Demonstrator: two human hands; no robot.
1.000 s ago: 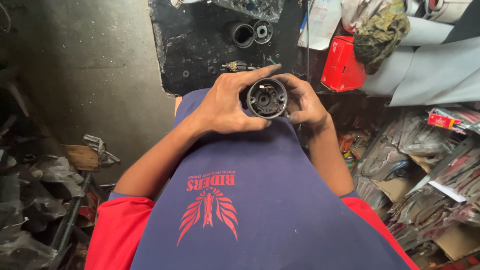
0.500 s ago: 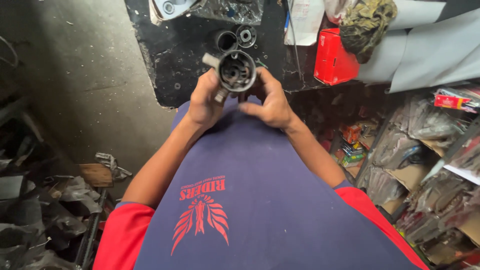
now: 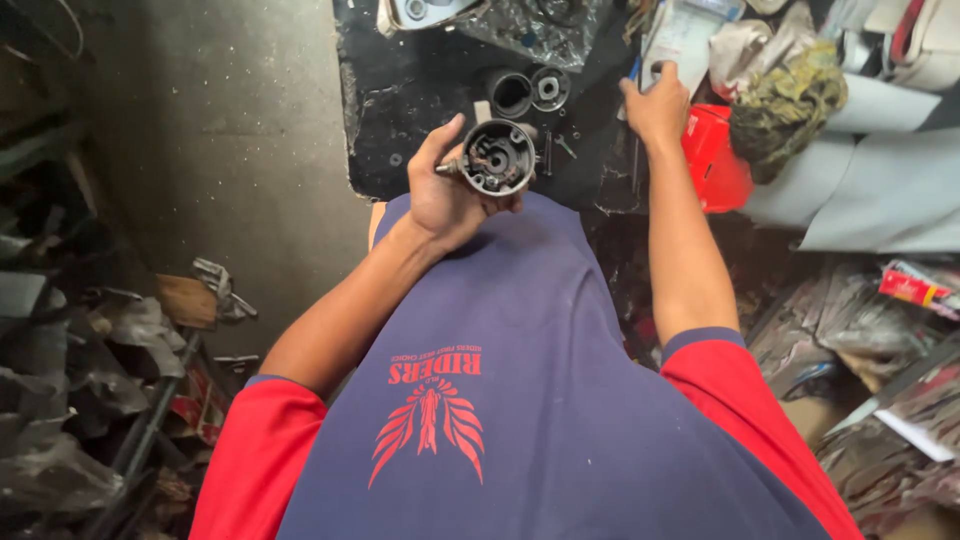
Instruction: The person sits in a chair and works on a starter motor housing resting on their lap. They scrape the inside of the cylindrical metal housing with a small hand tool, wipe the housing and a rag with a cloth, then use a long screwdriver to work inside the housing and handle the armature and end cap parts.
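Head view: left hand (image 3: 445, 195) grips round housing (image 3: 497, 156), open end upward; right hand (image 3: 657, 105) spread on bench (image 3: 400, 100).

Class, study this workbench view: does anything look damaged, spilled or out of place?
The round metal housing in the left hand is open, its inner parts exposed. Two rings and small screws lie loose on the grimy black bench.

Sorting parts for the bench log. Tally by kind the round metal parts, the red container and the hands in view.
Round housing, held in left hand: 1
Rings on the black board: 2 (dark cup, grey ring)
Red container: 1
Hands: 2 (right hand reaching out)
Total: 6
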